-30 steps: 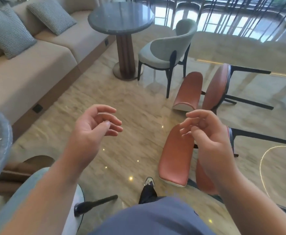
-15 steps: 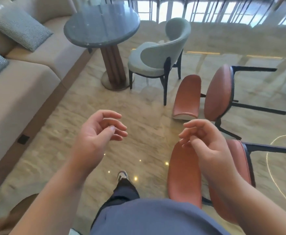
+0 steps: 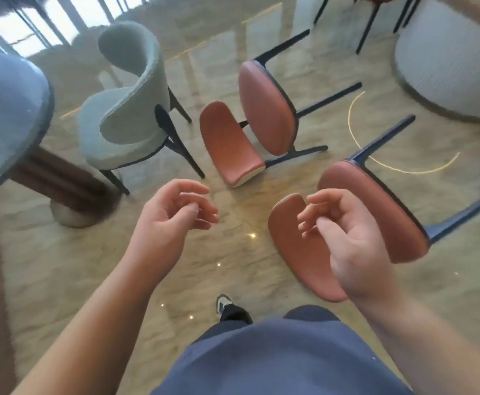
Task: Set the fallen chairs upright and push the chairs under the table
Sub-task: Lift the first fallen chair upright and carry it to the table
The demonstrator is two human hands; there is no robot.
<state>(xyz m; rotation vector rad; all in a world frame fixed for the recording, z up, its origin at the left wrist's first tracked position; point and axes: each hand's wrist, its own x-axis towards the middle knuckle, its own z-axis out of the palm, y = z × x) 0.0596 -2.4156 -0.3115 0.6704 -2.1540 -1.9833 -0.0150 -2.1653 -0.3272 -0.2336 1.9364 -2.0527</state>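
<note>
on a glossy beige marble floor [image 3: 90, 266], two terracotta leather-look chairs with dark metal legs lie tipped on their sides in front of a person seen from above. the nearer fallen chair [image 3: 375, 212] rests at right, its backrest flat toward the person and its legs pointing away to the far right. the farther fallen chair [image 3: 264, 109] lies at centre, just beyond the first, backrest on the floor and seat on edge, legs stretching right. the two chairs lie near each other but apart.

both bare hands hang in mid-air above the floor, holding nothing. the left hand [image 3: 173, 218] hovers at centre-left with fingers loosely curled and part-way apart, palm turned inward. the right hand [image 3: 344, 232] hovers over the nearer chair's backrest, fingers curled in a relaxed half-closed shape; whether it touches the chair cannot be told, though it appears to float above it.

at far left, a pale green upholstered tub chair with dark legs [image 3: 127, 109] stands upright beside a round dark grey stone-topped table on a fluted brown pedestal [image 3: 5, 115]. a pale ribbed cylindrical base [image 3: 449, 61] sits at far right. the person's blue-grey shirt [image 3: 276, 360] fills the near edge, with one dark-trousered leg and a sneaker [image 3: 223, 303] stepping forward.
</note>
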